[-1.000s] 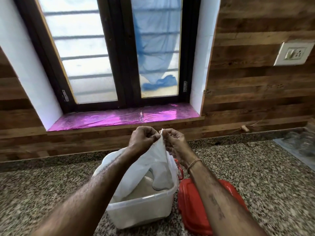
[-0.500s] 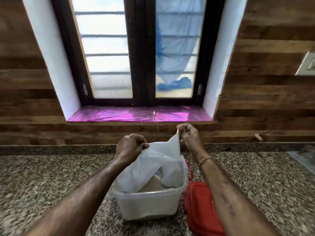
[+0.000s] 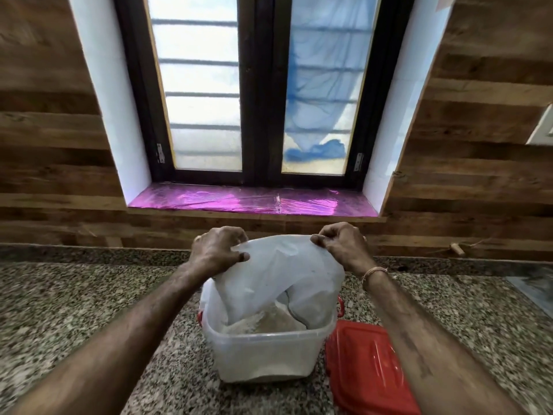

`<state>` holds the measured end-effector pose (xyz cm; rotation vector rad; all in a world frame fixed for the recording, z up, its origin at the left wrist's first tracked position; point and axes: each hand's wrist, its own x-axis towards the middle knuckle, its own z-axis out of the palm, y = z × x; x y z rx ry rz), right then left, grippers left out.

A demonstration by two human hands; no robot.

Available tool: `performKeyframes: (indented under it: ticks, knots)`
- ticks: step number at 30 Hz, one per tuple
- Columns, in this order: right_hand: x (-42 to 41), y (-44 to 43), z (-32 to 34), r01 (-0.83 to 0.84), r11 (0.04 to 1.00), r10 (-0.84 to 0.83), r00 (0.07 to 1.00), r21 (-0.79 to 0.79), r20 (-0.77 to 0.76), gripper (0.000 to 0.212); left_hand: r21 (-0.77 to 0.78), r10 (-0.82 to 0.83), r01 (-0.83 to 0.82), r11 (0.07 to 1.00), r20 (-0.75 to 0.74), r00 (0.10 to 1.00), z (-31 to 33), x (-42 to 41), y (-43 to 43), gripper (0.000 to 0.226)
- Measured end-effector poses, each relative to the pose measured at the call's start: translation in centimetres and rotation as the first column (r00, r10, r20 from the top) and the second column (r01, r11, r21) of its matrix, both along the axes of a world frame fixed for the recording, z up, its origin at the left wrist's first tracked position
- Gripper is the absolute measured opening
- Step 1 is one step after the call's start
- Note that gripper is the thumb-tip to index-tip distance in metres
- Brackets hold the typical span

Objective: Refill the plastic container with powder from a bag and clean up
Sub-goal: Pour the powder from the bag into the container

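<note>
Over the container, I pinch the bag top, left hand and right hand fingers curled; powder partly in, lid beside container, cleanup pending.

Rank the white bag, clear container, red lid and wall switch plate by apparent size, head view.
1. The translucent white plastic bag and the clear rectangular plastic container: look alike, unranked.
2. The red plastic lid, partly behind the right forearm.
3. The white wall switch plate, farther off, cropped by the frame edge.
</note>
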<state>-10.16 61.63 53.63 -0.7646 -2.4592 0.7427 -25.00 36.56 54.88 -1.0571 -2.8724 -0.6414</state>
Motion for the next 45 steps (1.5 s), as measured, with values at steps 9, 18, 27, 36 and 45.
performKeyframes:
  ticks: [9,18,27,36,45]
  knots:
    - [-1.1,-2.7,0.0,-0.01,0.981,0.003,0.999,0.193,0.037,0.015,0.166,-0.03,0.027,0.986,0.013,0.999,-0.8,-0.4,0.1,0.014]
    - [-4.5,-5.6,0.4,-0.092,0.995,0.089,0.994,0.032,0.065,0.025,0.472,-0.154,0.087,0.877,0.106,0.982,0.3,-0.8,0.3,0.018]
    - [-5.4,-2.1,1.2,-0.078,0.961,0.071,0.997,-0.265,-0.037,0.023,0.533,-0.252,0.021,0.846,0.364,0.897,-9.3,-0.8,-4.7,0.022]
    - [-6.8,-2.3,0.9,0.038,0.966,-0.064,0.994,-0.254,-0.092,0.037,0.329,0.055,-0.108,0.938,0.166,0.985,-10.4,0.6,-4.4,0.044]
    - [-6.5,-2.2,0.8,-0.044,0.96,0.035,0.999,-0.277,-0.034,0.036,0.651,-0.208,-0.094,0.753,0.372,0.904,-7.1,0.5,-2.6,0.055]
